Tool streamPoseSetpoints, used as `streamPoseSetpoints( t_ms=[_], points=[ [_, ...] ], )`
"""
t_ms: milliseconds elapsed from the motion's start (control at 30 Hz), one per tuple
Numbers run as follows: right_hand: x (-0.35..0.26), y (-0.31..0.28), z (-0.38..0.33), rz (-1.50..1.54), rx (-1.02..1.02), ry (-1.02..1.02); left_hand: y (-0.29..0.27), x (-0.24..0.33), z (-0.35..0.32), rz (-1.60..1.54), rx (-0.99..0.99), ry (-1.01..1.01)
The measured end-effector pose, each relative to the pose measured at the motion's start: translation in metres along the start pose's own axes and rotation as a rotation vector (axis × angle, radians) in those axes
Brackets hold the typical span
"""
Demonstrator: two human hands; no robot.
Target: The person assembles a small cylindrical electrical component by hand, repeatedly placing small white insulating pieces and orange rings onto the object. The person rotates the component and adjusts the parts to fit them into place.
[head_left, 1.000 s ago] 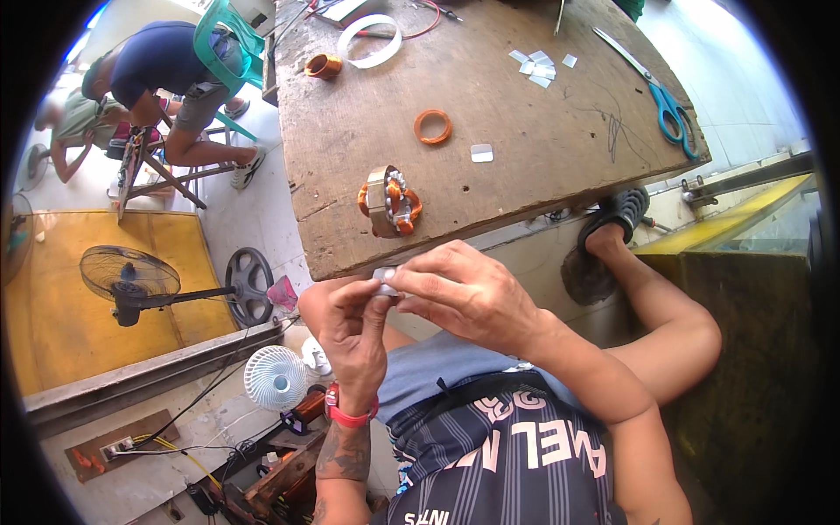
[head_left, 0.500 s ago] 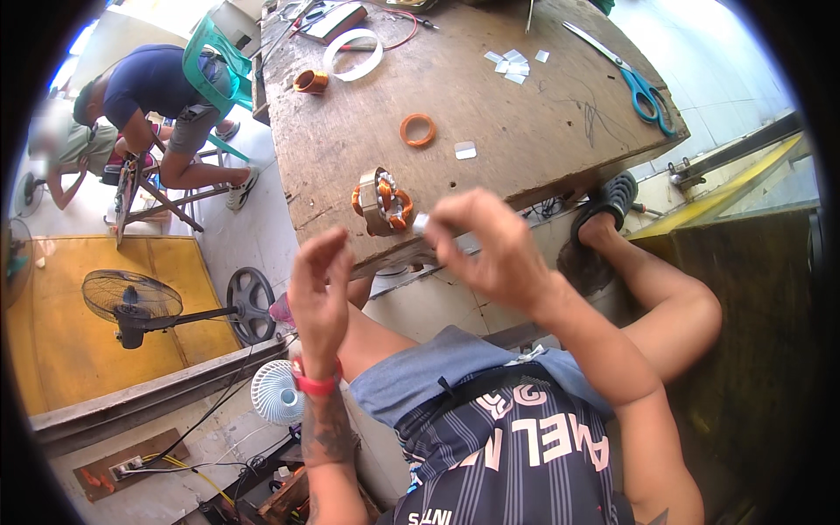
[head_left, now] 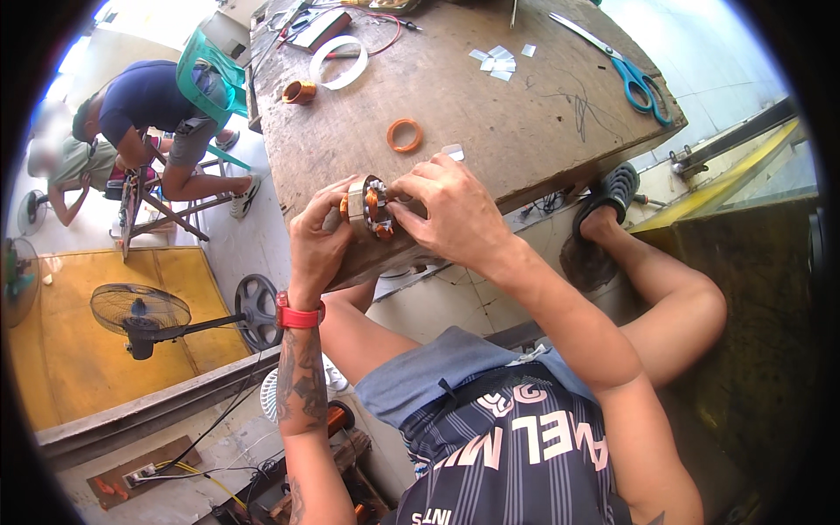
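Note:
At the near edge of the wooden table, a motor stator with a metal core and orange copper windings is tipped on its side. My left hand grips the core from the left, thumb and fingers around it. Pressed against the windings on the right are the bent fingertips of my right hand; whatever they pinch is hidden. Just beyond that hand lies a pale rectangular slip. An orange wire coil ring rests farther up the table.
Farther back are a copper coil, a white ring, small pale slips and blue-handled scissors. A black fan stands left of the table. Beyond it, a person bends over a wooden frame.
My left hand has moved up and taken hold of the stator. My right hand, earlier holding a small whitish piece beside it, now touches the windings, and that piece is hidden.

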State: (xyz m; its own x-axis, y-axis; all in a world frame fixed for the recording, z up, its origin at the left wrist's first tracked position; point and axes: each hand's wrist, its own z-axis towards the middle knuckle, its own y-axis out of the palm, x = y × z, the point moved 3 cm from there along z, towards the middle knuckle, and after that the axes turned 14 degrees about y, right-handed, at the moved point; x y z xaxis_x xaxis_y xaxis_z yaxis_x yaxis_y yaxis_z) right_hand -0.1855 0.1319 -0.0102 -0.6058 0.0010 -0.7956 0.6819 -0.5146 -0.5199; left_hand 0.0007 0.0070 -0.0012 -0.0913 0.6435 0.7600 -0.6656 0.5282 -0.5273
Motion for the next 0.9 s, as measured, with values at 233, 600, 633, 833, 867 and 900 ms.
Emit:
streamPoseSetpoints(
  t_ms=[233,600,633,833,867,900],
  points=[
    [-0.004,0.007,-0.005,-0.067,0.064,-0.001,-0.003,0.002,0.006,0.059,-0.095,-0.037],
    [-0.004,0.007,-0.003,-0.097,0.051,0.016,-0.027,0.009,-0.011,0.193,0.058,-0.093],
    [-0.004,0.007,-0.003,-0.098,0.052,0.016,-0.027,0.012,-0.008,0.358,-0.020,-0.014],
    [-0.001,0.008,-0.001,-0.079,0.012,0.019,-0.005,0.008,0.020,0.325,-0.194,0.048],
    [0.000,0.010,0.001,-0.087,0.015,0.026,-0.003,0.006,0.023,0.265,-0.199,0.017],
    [0.001,0.011,0.003,-0.094,0.016,0.034,-0.003,0.005,0.024,0.200,-0.199,-0.010]
  ],
)
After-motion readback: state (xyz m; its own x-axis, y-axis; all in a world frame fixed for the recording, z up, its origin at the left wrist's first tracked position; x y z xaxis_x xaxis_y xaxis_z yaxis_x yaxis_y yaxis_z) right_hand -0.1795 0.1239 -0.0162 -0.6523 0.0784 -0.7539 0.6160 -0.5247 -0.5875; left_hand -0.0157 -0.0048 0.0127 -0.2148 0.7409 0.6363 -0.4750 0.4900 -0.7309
